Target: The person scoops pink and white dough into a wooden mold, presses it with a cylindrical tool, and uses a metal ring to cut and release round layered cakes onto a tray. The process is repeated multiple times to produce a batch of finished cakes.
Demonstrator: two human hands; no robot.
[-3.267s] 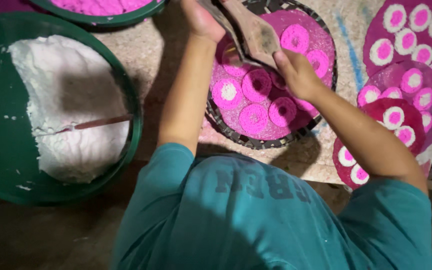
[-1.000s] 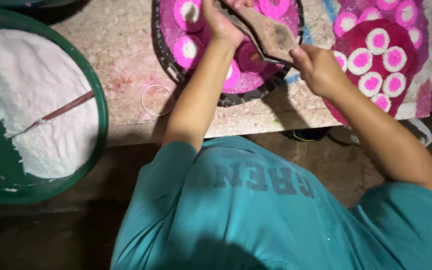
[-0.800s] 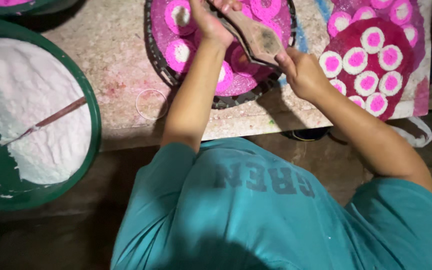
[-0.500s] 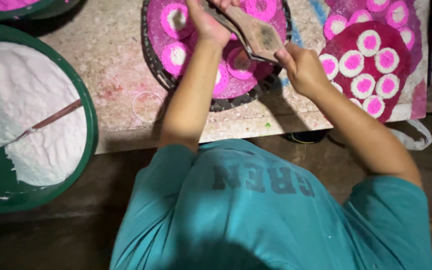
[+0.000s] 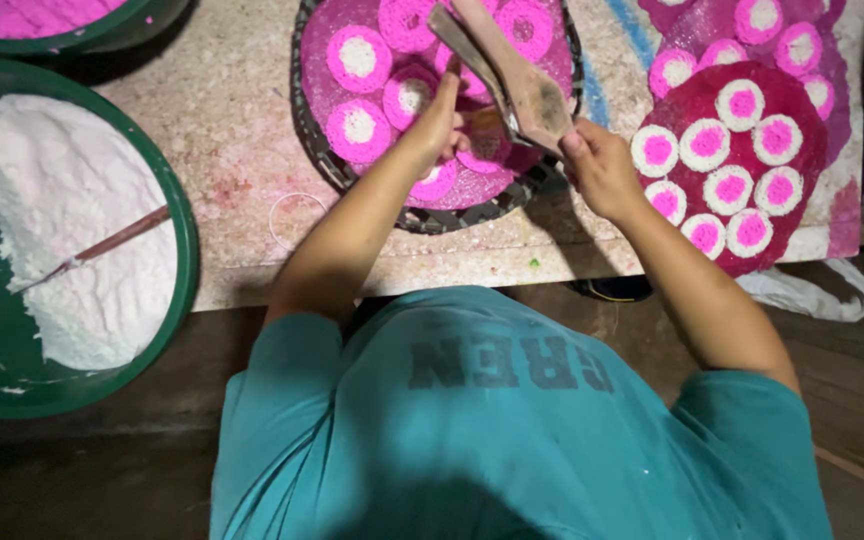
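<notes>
The pale speckled surface (image 5: 182, 120) carries everything, and places here are given from the round dark woven tray (image 5: 324, 160) at its middle. Left of the tray sits a big green basin (image 5: 180, 215) heaped with white powder (image 5: 62, 220), a thin stick (image 5: 112, 240) lying in it. Right of the tray lies a dark red mat (image 5: 812, 150) set with white-and-pink discs (image 5: 704, 145). On the tray itself lie pink discs with white centres (image 5: 357, 58). Over the tray's right half the right hand (image 5: 600, 168) has its fingers wrapped tight around the near end of a wooden paddle-shaped tool (image 5: 512, 75), held slanting above the discs. The left hand (image 5: 439, 115) reaches onto the tray, fingers curled down among the discs beside the tool; whether they grip anything cannot be told.
</notes>
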